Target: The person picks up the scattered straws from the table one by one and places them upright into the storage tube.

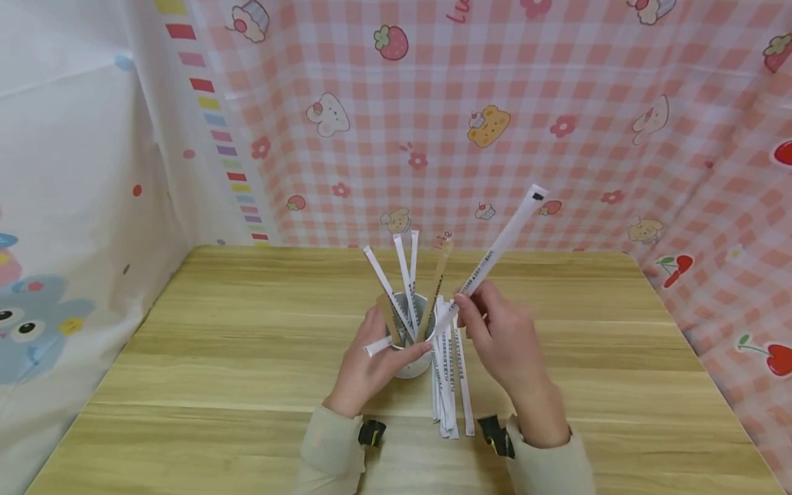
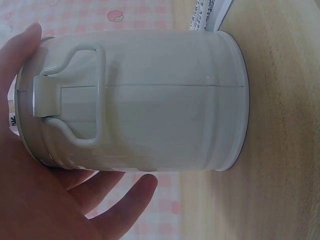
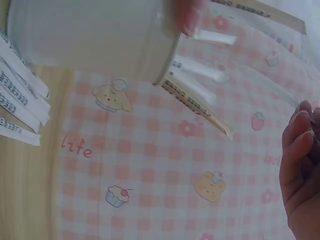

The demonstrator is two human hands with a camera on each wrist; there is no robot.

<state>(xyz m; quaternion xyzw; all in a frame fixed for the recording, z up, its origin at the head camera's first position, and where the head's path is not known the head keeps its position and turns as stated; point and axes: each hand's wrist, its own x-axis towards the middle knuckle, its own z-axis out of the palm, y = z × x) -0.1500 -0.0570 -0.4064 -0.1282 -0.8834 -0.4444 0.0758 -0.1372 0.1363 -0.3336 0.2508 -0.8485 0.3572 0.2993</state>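
Observation:
A white metal can (image 1: 411, 370) with a small wire handle (image 2: 101, 95) on its side stands on the table, holding several paper-wrapped straws, most in white wrappers (image 1: 385, 278) and others in brown (image 1: 441, 275). Round its upper part my left hand (image 1: 368, 368) grips it, thumb along the near rim. Between thumb and forefinger my right hand (image 1: 510, 344) pinches one long white-wrapped straw (image 1: 504, 244). This straw slants up to the right, its lower end by the can's right rim; whether it is inside I cannot tell.
A loose bundle of white-wrapped straws (image 1: 447, 385) lies on the wooden table (image 1: 235, 371) just right of the can, between my forearms. Behind the table hangs a pink checked cloth (image 1: 371, 158). A white printed cloth (image 1: 74, 172) hangs at the left.

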